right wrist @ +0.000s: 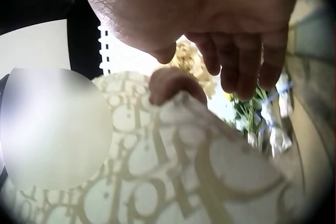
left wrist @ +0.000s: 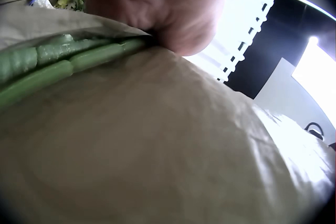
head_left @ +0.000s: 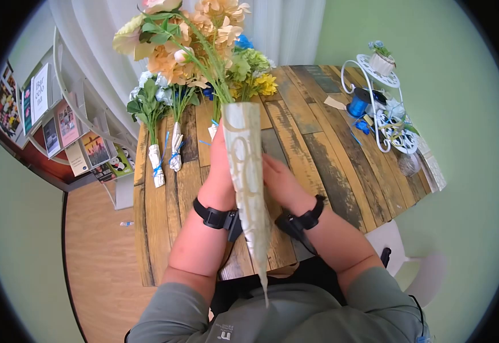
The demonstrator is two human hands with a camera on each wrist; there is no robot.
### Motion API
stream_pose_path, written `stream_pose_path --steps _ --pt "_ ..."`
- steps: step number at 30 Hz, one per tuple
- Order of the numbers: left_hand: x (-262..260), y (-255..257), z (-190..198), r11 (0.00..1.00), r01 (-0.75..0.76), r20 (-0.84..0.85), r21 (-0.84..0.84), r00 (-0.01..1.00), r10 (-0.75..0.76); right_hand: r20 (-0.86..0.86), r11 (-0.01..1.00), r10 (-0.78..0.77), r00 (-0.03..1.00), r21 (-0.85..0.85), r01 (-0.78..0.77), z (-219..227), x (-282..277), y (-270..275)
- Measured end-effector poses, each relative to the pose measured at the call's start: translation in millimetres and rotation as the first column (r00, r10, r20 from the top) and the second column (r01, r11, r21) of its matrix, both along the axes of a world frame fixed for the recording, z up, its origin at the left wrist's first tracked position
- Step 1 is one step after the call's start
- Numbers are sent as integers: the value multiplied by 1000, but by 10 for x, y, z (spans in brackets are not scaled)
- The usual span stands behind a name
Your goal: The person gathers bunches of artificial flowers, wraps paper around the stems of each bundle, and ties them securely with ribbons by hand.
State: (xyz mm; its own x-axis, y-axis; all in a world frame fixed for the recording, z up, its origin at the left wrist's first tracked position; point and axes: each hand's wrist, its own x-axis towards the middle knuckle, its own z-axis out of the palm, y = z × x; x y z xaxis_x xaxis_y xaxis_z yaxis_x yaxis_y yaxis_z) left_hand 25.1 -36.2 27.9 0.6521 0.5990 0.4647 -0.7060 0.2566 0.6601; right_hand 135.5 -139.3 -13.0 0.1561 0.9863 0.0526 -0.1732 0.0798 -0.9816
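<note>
A bouquet of peach and pink artificial flowers [head_left: 203, 51] rises in front of me. White wrapping paper [head_left: 243, 154] with beige lettering lies along its green stems [left wrist: 79, 61] and tapers toward my body. My left hand [head_left: 219, 171] grips the stems and paper from the left side, its fingers largely hidden behind the paper. In the right wrist view a thumb [right wrist: 176, 85] presses on the paper's edge. On the other side, my right hand [head_left: 283, 182] is beside the paper, its fingers [right wrist: 247, 66] extended and loosely spread over it.
Several smaller bunches with white-wrapped stems [head_left: 156, 166] and blue ties lie at the table's left. On the right of the wooden table [head_left: 341, 171] stands a white metal rack [head_left: 378, 137] beside a blue ribbon spool [head_left: 358, 104]. A white chair [head_left: 392, 246] is at the front right.
</note>
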Motion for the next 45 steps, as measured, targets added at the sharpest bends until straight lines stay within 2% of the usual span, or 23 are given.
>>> stream_pose_path --steps 1,3,4,5,6,7,8,9,11,13,15,16,17,18,19,21,25,26,30,35,39,41,45 --pt "-1 -94 95 984 -179 -121 0 977 178 49 999 36 998 -41 -34 -21 -75 -6" --pt "15 -192 171 955 -254 -247 -152 945 212 -68 989 142 988 55 -138 -42 -129 -24" --pt "85 -141 137 920 -393 -344 9 862 372 -169 980 189 967 87 -177 -100 -140 -31" --pt "133 -123 73 851 -494 -411 177 749 520 60 960 47 997 272 -62 -126 -165 -34" --pt "179 -84 -18 808 -513 -413 288 695 589 316 856 -328 890 497 138 -237 -262 127" --pt "225 -69 -66 810 -512 -411 286 698 586 427 648 -677 599 732 211 -326 -326 268" --pt "260 -83 -110 813 -508 -430 286 689 582 204 956 -33 978 292 -28 -390 -85 -39" --pt "287 -96 -129 814 -505 -449 287 680 580 75 992 -44 996 124 34 -153 -122 -85" --pt "271 -100 -119 851 -457 -440 258 729 524 301 957 -237 924 237 168 -58 -195 -142" --pt "226 -109 -69 942 -329 -393 67 859 328 314 970 -200 928 198 142 -157 -159 -120" --pt "178 -87 -37 944 -300 -358 135 874 329 -36 995 58 998 86 -54 -339 -114 -99" --pt "169 -109 48 970 -244 -319 -2 919 230 -262 976 216 940 64 -207 -406 -89 -67" --pt "165 -115 96 975 -176 -264 -135 955 136 175 957 19 984 283 -68 -467 -65 -150" --pt "100 -42 71 993 -94 -243 -77 967 73 -344 939 334 877 196 -281 -429 6 -128" --pt "112 -40 36 993 -96 -244 -76 967 74 -764 842 466 446 228 -488 -384 69 -104" --pt "156 -62 30 974 -175 -231 -141 963 140 -721 873 406 562 123 -473 -175 48 -194" --pt "60 -64 103 986 28 -200 -162 978 -60 -581 932 233 779 -95 -350 63 24 -308" --pt "47 -66 112 971 133 -96 -200 983 -154 -683 932 247 688 -28 -362 -62 31 -267" --pt "81 81 39 894 363 101 -261 932 -349 -654 943 268 707 27 -332 -301 63 -135" --pt "15 222 -382 940 283 -122 -189 943 -309 -343 993 119 932 26 -117 -552 77 -4" --pt "-7 -68 -207 950 133 -175 -281 967 -187 -504 998 44 863 70 -10 -365 -90 -34" --pt "45 -211 -67 955 64 -187 -290 975 -122 -646 989 143 750 56 -140 -358 -31 -63" --pt "145 -260 38 945 -26 -158 -327 987 -28 -627 981 171 760 37 -190 -452 49 -41"
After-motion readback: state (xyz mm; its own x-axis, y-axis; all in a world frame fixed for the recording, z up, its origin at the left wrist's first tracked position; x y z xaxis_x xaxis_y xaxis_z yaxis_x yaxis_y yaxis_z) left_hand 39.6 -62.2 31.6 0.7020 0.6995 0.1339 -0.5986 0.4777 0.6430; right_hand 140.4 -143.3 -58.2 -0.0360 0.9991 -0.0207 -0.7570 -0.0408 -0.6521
